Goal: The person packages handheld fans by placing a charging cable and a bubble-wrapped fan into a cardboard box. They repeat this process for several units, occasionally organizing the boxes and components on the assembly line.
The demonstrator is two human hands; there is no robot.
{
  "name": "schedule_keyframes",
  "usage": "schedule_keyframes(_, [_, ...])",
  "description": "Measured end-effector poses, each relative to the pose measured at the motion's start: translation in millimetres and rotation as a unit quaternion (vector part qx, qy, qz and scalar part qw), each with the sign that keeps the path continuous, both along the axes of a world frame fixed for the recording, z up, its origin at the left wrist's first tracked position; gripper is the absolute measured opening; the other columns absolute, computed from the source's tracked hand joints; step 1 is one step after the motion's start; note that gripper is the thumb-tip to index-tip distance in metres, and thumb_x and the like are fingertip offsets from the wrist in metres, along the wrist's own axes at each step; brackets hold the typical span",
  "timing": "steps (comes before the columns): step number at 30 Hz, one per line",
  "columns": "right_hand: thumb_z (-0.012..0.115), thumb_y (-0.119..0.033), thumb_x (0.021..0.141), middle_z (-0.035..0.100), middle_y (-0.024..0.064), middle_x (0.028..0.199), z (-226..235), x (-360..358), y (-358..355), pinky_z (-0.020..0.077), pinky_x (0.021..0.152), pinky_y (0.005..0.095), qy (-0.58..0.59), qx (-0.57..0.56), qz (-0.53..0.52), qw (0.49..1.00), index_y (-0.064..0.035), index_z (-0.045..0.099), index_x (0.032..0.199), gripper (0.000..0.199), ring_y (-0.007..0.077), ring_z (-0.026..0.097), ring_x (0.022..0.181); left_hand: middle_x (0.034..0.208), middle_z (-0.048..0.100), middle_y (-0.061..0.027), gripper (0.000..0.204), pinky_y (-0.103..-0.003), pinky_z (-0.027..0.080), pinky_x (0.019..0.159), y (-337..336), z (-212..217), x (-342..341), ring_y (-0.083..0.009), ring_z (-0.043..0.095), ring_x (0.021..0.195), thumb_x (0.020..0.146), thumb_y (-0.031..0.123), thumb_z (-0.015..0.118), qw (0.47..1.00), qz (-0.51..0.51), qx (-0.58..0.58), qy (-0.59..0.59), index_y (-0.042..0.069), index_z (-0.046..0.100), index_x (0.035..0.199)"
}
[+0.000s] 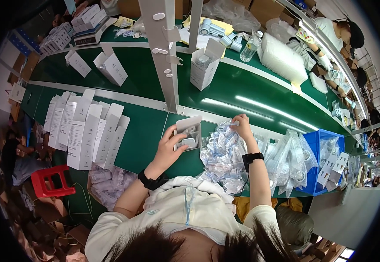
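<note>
My left hand [171,140] grips an open white box [193,123] by its side, with its flap raised. Inside the box lie grey and white parts that I cannot make out well. Over a heap of small clear bags [220,150] with white and blue pieces in them, my right hand [242,126] has its fingers closed on one small bag [234,124]. To the left stand several tall white boxes [83,135] with their top flaps up.
A blue bin [313,146] at the right holds bagged goods and boxes, beside bubble-wrap bags [289,159]. A metal post [163,56] rises beyond my hands. Open boxes [204,67] stand on the green belt [242,87]. A red stool [52,181] is at lower left.
</note>
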State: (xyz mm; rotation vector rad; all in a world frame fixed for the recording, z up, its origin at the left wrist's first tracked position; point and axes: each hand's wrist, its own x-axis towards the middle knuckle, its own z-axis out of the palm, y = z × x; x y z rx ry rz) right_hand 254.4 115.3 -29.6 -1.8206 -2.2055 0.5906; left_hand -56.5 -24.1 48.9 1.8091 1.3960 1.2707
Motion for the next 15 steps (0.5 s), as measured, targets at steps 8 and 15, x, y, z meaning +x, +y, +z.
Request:
schedule_keyframes(8, [0.069, -0.001, 0.062, 0.057, 0.0093, 0.093, 49, -2, -33, 0.0418, 0.081, 0.0305, 0.217, -0.064, 0.075, 0.971, -0.0032, 0.052, 0.074, 0.021, 0.0254, 0.054, 0.090, 0.086, 0.057, -0.0075, 0.015, -0.027, 0.041, 0.057, 15, 2, -2, -0.0186, 0.052, 0.066, 0.062, 0.002, 0.069, 0.998, 0.019, -0.040, -0.040, -0.001, 0.058, 0.071])
schedule_keyframes(15, [0.064, 0.009, 0.064, 0.057, 0.0078, 0.091, 110, -48, -62, 0.0417, 0.077, 0.0268, 0.465, 0.050, -0.027, 0.884, -0.0032, 0.051, 0.079, 0.023, 0.0195, 0.055, 0.084, 0.071, 0.058, -0.0082, 0.012, -0.027, 0.038, 0.053, 23, 7, -3, -0.0167, 0.050, 0.058, 0.065, 0.003, 0.068, 0.995, 0.039, -0.056, -0.070, -0.001, 0.058, 0.069])
